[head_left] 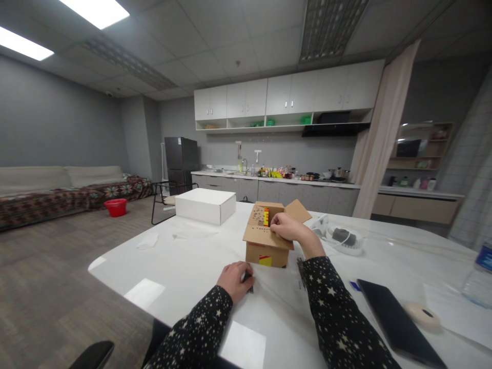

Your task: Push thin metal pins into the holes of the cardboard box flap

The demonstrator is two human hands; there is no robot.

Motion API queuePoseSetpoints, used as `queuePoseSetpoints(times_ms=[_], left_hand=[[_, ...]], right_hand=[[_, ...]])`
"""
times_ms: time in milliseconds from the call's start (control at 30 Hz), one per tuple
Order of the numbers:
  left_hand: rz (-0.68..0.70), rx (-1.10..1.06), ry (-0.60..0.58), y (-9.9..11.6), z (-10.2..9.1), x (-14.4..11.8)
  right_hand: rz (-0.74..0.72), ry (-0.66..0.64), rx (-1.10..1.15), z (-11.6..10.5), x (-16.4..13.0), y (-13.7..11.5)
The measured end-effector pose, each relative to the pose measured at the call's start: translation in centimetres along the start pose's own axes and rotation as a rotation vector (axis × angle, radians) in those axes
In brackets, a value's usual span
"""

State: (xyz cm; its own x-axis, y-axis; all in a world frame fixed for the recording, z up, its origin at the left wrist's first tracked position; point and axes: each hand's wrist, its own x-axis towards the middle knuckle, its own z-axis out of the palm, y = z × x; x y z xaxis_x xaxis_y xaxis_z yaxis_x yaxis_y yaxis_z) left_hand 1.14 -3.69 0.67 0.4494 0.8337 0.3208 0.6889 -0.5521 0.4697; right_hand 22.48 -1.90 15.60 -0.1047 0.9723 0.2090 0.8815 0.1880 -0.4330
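A small brown cardboard box [265, 252] with yellow and red labels stands on the white table, its flaps folded outward. My right hand [287, 227] is over its opening, fingers curled together at the inner edge of the near flap; whatever they may grip is hidden. Just in front of the box, my left hand [235, 281] rests low on the table. Its fingers are closed round a small dark object [246, 277], mostly covered by the hand.
A white box [205, 205] stands at the back left, near thin clear plastic [194, 233]. To the right are a white tray with cables [346, 241], a black tablet-like slab [395, 320], a beige rounded object [423, 313] and a water bottle [478, 277].
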Motion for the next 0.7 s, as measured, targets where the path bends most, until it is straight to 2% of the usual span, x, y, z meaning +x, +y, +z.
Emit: queuePoseSetpoints(times_ms=[233, 700], left_hand=[[0.003, -0.005, -0.004, 0.07, -0.08, 0.00], [0.005, -0.007, -0.003, 0.04, -0.04, 0.05]], right_hand=[[0.012, -0.029, -0.005, -0.14, 0.02, -0.08], [0.012, -0.001, -0.036, 0.25, 0.21, -0.09]])
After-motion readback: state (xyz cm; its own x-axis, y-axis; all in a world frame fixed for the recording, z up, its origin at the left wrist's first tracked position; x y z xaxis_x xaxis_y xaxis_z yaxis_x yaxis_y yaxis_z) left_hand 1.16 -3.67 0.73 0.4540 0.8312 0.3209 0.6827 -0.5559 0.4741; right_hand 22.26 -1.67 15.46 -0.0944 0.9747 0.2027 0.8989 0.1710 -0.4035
